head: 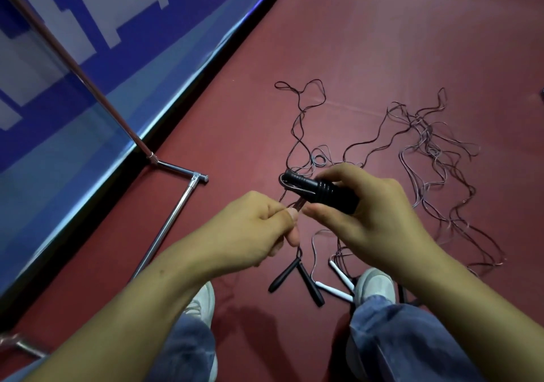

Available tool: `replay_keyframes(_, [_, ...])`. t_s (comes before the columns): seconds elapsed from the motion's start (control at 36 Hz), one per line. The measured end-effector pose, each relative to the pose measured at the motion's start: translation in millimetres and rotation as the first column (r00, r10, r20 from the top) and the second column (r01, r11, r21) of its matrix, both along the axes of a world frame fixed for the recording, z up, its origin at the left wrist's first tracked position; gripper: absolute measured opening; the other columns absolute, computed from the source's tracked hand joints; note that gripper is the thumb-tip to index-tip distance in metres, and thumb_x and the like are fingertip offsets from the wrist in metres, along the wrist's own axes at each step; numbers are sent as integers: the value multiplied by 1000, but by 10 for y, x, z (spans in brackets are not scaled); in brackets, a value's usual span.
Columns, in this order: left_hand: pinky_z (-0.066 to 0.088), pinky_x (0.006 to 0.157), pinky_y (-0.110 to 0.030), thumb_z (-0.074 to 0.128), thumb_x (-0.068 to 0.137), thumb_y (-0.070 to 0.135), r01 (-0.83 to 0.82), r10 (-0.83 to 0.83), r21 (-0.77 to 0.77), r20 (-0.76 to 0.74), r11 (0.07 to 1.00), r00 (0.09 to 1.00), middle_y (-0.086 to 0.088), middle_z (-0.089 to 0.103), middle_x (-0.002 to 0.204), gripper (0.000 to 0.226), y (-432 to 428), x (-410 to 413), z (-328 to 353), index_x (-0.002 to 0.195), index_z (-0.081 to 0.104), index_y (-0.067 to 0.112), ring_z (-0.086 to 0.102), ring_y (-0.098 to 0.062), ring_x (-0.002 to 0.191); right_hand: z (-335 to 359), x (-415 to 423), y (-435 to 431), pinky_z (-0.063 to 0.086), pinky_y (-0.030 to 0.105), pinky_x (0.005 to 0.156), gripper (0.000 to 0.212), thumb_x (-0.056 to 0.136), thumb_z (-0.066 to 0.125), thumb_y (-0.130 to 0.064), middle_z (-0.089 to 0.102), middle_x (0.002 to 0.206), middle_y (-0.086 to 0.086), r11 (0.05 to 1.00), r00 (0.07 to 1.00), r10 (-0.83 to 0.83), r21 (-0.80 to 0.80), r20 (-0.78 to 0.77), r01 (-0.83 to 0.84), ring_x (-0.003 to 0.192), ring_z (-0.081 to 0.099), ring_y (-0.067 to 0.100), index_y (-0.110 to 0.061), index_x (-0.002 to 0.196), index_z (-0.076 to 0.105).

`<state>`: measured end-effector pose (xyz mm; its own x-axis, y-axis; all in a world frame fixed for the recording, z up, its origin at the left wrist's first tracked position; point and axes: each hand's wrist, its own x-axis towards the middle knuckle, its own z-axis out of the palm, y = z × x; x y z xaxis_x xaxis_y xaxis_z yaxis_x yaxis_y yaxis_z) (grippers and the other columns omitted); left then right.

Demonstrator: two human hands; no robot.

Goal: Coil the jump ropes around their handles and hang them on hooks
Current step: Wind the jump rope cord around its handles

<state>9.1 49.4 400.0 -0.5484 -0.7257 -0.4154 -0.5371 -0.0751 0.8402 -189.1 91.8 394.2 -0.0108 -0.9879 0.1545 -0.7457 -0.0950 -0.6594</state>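
Observation:
My right hand (374, 217) grips a pair of black ribbed jump rope handles (321, 192) held side by side, their tips pointing left. My left hand (259, 225) pinches the thin dark rope (294, 205) just below the handle tips. The cord trails down from there to the floor. Loose thin ropes (424, 143) lie tangled on the red floor beyond my hands. Two more black handles (297, 278) and two white handles (338, 281) rest on the floor between my feet.
A chrome rack (173, 222) stands at the left, with a slanted pole and floor bar. A blue banner (88, 66) runs along the floor edge behind it. My white shoes (376, 284) and jeans are at the bottom.

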Motion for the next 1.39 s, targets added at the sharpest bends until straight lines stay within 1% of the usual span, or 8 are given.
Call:
replay_keyframes(0.19, [35, 41, -25, 41, 106, 19, -28, 72, 305, -133, 952, 989, -10, 43, 48, 44, 27, 29, 150, 74, 66, 1, 35, -20, 39, 50, 205, 64, 43, 31, 47, 40, 74, 81, -43, 59, 72, -8, 985, 941, 6, -158, -339, -63, 62, 55, 28, -26, 93, 50])
replay_keyframes(0.33, [49, 45, -30, 38, 108, 21, -6, 80, 421, -159, 907, 984, -18, 58, 56, 45, 99, -35, 221, 79, 66, 0, 49, -23, 41, 12, 308, 109, 27, 25, 43, 27, 70, 65, -41, 35, 63, -10, 975, 914, -69, -223, -401, -24, 51, 47, 30, -22, 83, 50])
replay_keyframes(0.44, [46, 46, -27, 38, 108, 25, 44, 80, 483, -234, 875, 969, -19, 57, 55, 47, 93, -18, 330, 81, 67, -1, 52, -26, 43, 3, 288, 118, 31, 28, 42, 27, 76, 50, -48, 41, 62, -8, 981, 928, -12, -184, -372, -61, 55, 49, 32, -23, 83, 43])
replay_keyframes(0.58, [24, 51, -30, 55, 100, 29, -59, 78, 219, -80, 974, 994, -2, 32, 49, 41, -30, 69, 373, 66, 63, 8, 24, -18, 45, -39, 231, 96, 41, 34, 45, 39, 79, 62, -52, 48, 57, -2, 997, 915, 19, -60, -403, -47, 59, 49, 37, -23, 83, 36])
replay_keyframes(0.69, [42, 52, -24, 80, 83, 29, 40, -7, -317, 102, 948, 995, 3, 62, 58, 11, -147, 174, 304, 84, 71, 23, 52, -10, 51, -8, 222, 102, 49, 39, 56, 41, 77, 62, -61, 54, 61, -2, 986, 944, 127, 144, -306, -86, 66, 53, 31, -26, 86, 42])
replay_keyframes(0.86, [53, 70, -24, 80, 84, 12, 36, -56, -353, -46, 935, 997, 2, 73, 76, 11, -221, 270, 192, 83, 77, 22, 68, -13, 73, 77, 250, 76, 46, 47, 55, 46, 71, 70, -63, 56, 63, 2, 930, 973, 232, 293, 8, -224, 57, 49, 23, -22, 81, 51])
replay_keyframes(1.08, [41, 63, -26, 72, 84, 20, 58, -41, 49, -290, 997, 956, -6, 59, 66, 12, -276, 308, 122, 75, 75, 13, 50, -18, 62, 137, 282, 135, 36, 24, 48, 30, 75, 79, -38, 51, 53, -7, 928, 906, 307, 123, 291, -353, 46, 44, 8, -21, 74, 55])
replay_keyframes(1.39, [14, 52, -31, 48, 80, 14, 91, 273, 623, -464, 777, 843, 3, 23, 44, 16, -43, 38, 8, 64, 45, 14, 11, -14, 44, 140, 197, 190, 42, 43, 44, 26, 81, 70, -41, 62, 63, 5, 985, 910, 167, -33, 381, -166, 46, 48, 26, -33, 103, 60])
